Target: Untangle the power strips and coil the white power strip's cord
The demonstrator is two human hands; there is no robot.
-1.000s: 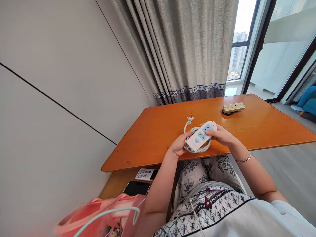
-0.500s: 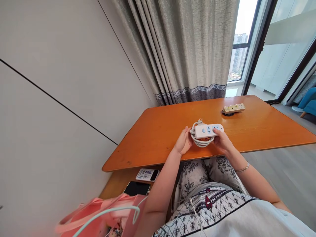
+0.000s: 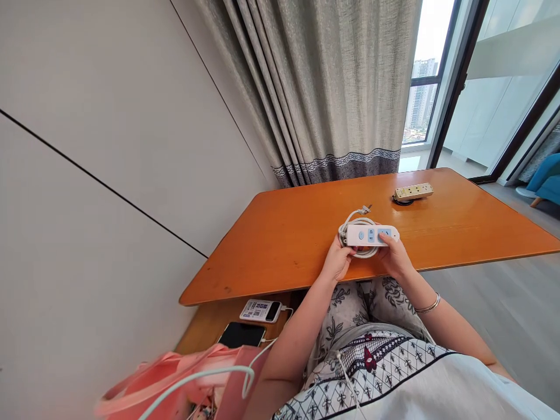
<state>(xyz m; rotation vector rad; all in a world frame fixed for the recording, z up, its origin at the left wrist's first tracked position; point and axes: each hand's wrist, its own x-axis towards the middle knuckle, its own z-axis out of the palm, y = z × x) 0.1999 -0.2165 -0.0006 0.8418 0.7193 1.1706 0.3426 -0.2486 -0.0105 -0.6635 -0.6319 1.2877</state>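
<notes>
A white power strip (image 3: 371, 235) with blue sockets lies level over its coiled white cord (image 3: 355, 222) on the orange table (image 3: 284, 233), near the front edge. My left hand (image 3: 339, 261) grips the strip's left end and the coil, fingers curled. My right hand (image 3: 395, 256) holds the right end, thumb on top. The cord's plug (image 3: 366, 209) sticks out behind the coil, pointing away from me.
A beige power strip (image 3: 413, 191) lies on a dark round object at the table's far right. On a lower shelf to my left are a power bank (image 3: 261, 310) and a phone (image 3: 242, 335). A pink bag (image 3: 184, 379) sits at the lower left. Curtain and window stand behind.
The power strip went from tilted up in both hands to lying level on the table over its coil. Both hands came down and closer to the front edge.
</notes>
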